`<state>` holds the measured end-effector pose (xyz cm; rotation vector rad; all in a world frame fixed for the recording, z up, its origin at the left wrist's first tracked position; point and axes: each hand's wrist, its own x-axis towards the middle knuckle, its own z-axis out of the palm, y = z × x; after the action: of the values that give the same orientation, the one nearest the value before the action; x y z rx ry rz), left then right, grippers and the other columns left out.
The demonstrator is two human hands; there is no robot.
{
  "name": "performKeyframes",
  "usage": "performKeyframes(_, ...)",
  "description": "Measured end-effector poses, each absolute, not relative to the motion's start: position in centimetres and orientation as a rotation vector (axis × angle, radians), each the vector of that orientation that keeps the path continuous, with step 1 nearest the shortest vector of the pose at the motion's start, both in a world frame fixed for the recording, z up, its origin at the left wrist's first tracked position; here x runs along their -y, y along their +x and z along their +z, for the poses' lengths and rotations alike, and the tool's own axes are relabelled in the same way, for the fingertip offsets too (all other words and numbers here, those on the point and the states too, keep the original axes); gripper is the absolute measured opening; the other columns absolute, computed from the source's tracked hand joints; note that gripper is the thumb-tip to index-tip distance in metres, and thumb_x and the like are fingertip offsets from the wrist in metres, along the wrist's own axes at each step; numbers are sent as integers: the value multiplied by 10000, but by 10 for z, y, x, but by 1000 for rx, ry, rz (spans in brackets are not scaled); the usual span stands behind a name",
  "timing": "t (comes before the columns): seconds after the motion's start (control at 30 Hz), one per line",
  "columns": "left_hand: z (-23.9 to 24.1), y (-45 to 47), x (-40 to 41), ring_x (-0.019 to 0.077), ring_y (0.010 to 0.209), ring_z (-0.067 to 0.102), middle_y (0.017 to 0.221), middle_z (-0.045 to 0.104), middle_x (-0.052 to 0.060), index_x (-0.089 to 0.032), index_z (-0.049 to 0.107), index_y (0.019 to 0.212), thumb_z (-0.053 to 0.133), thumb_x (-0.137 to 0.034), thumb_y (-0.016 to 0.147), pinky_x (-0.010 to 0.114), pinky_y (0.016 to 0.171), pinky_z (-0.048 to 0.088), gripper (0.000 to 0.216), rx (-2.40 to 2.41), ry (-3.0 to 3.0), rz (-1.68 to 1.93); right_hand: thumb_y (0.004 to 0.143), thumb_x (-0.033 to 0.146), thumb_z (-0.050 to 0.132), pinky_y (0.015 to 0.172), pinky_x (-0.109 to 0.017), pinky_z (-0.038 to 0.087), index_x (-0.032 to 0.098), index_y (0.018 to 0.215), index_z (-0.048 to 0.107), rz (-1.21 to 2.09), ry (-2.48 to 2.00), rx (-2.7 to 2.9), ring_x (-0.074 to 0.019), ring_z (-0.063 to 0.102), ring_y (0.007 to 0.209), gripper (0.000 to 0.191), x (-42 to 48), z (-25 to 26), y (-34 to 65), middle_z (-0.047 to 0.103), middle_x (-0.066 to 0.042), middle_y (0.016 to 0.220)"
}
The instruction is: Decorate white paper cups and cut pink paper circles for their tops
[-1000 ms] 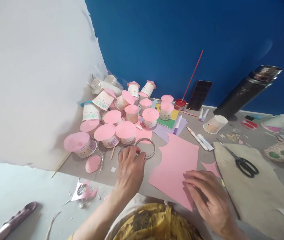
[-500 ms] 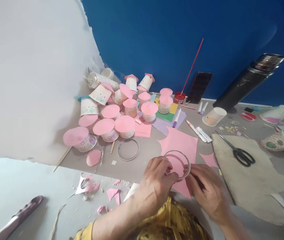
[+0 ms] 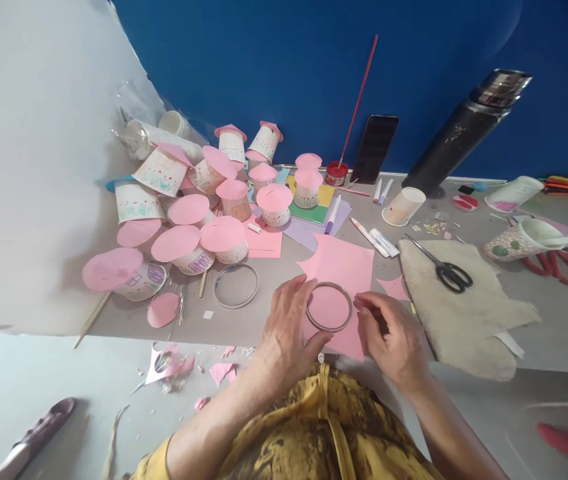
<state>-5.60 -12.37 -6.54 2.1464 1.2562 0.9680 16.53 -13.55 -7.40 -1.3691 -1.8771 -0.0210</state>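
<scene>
A thin grey ring (image 3: pixel 329 327), shaped like a bangle, lies flat over a pink paper sheet (image 3: pixel 347 257) with a curved cut in its upper left edge. My left hand (image 3: pixel 287 320) is spread around the ring's left side, thumb below and fingers above, seemingly touching its rim. To the right of the ring, my right hand (image 3: pixel 394 333) rests by the paper's edge with its fingers loosely bent and thumb apart. Nothing shows in its grasp. A second ring (image 3: pixel 237 305) lies on the table farther left.
Several paper cups with pink paper discs (image 3: pixel 176 243) crowd the left. Black scissors (image 3: pixel 451 275) lie on a beige cloth (image 3: pixel 469 320) at right. Behind stand a dark flask (image 3: pixel 459 137), a phone (image 3: pixel 375 148) and a red pot (image 3: pixel 337 174). Paper scraps (image 3: pixel 223 373) litter the near left.
The ring, tilted between both hands before, now lies flat on the pink paper. My left fingers have spread and my right hand has moved off the rim. The view has shifted right.
</scene>
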Motion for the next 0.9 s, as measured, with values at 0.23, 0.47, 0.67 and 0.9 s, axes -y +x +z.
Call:
performKeyframes(0.23,-69,-44,122,398,1345,507,1473,548,218,-219,144,1647,829,-265,830,630,1095,484,1067,-1320,2248,877,1003,113,558,798,-338,580,220,1101,640,-19,-1375,1883,-213,734,864,167,136,-73,165,773,-65,955)
performKeyframes(0.47,-64,-59,124,360,1391,492,1517,518,200,-229,166,1653,811,-176,819,568,1131,486,1056,-1210,2217,884,1000,105,565,810,-334,574,210,1091,642,-48,-1358,1904,-213,730,878,158,135,-75,165,775,-71,958)
performKeyframes(0.67,-59,-69,129,353,1405,467,1438,558,162,-236,671,1279,696,-164,922,568,1123,504,366,-1202,2285,874,996,120,596,799,-319,567,206,1070,658,-42,-1353,1909,-207,727,864,129,135,-75,167,778,-71,950)
performKeyframes(0.9,-48,-75,108,302,1292,536,1302,619,129,-226,780,924,670,-144,951,472,994,576,140,-1227,2393,1118,1007,160,589,828,-318,566,197,1056,667,-69,-1358,1910,-204,730,861,99,135,-81,169,776,-69,951)
